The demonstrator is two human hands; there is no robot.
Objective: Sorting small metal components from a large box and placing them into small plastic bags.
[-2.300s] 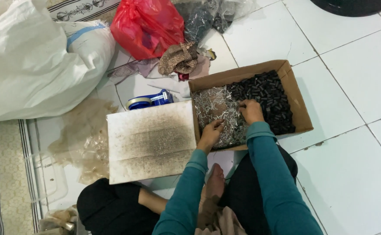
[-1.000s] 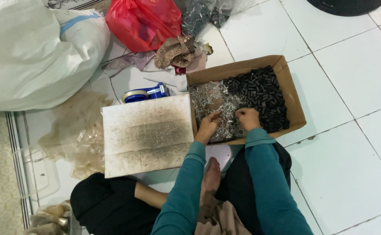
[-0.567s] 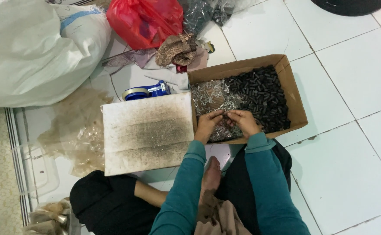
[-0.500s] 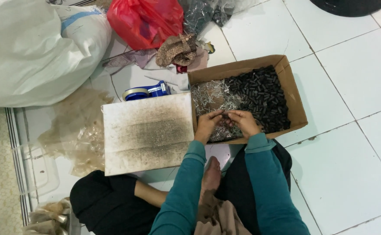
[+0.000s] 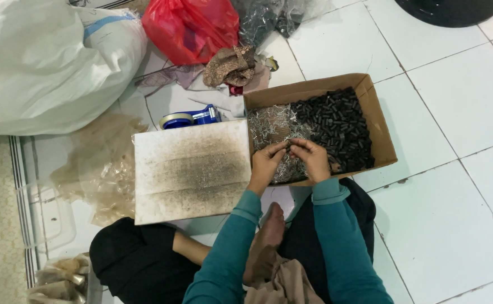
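Note:
A brown cardboard box (image 5: 379, 130) sits on the white tiled floor in front of me. Its right half holds a heap of small black cylindrical parts (image 5: 336, 124); its left half holds a tangle of thin silvery metal pieces (image 5: 269, 126). My left hand (image 5: 267, 162) and my right hand (image 5: 313, 159) meet over the middle of the box, fingertips together, pinching a small dark part between them. Teal sleeves cover both arms. A white board (image 5: 191, 170), dusted dark grey, lies flat just left of the box.
A blue tape dispenser (image 5: 190, 119) lies behind the board. Further back are a big white sack (image 5: 44, 62), a red plastic bag (image 5: 193, 25), a crumpled brown cloth (image 5: 230, 65) and a clear bag of dark parts (image 5: 274, 17). Crumpled clear plastic (image 5: 97, 163) lies left.
My hands, earlier apart among the silvery pieces and black parts, have come together over the middle of the box and now pinch a small piece. The view shifted slightly.

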